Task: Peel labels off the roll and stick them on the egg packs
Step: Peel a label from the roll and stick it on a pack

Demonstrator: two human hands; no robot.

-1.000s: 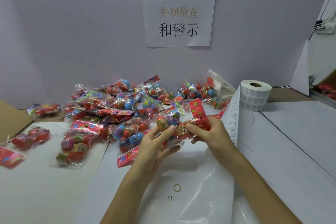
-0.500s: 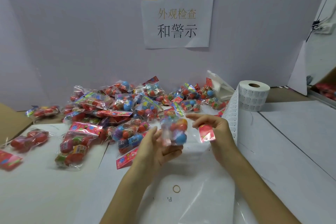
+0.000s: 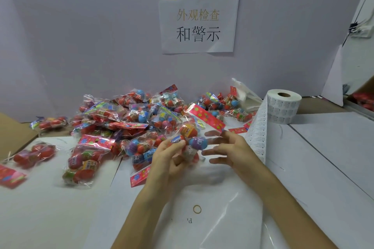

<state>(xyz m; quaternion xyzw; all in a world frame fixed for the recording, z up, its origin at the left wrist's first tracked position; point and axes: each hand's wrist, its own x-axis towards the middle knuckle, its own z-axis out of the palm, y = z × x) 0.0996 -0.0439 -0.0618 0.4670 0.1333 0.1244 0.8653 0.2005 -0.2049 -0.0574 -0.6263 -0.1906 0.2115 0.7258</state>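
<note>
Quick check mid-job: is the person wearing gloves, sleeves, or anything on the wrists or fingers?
No gloves: the left hand and right hand are bare. The left forearm and right forearm are bare too, with no sleeve in view. No watch, bracelet or ring shows, though the right hand's fingers are blurred, so a thin ring cannot be ruled out.

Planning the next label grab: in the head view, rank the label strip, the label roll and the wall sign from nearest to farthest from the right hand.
1. The label strip: hanging just to the right of the right hand.
2. The label roll: farther back on the right, standing on the table.
3. The wall sign: up on the back wall, behind the pile.
</note>
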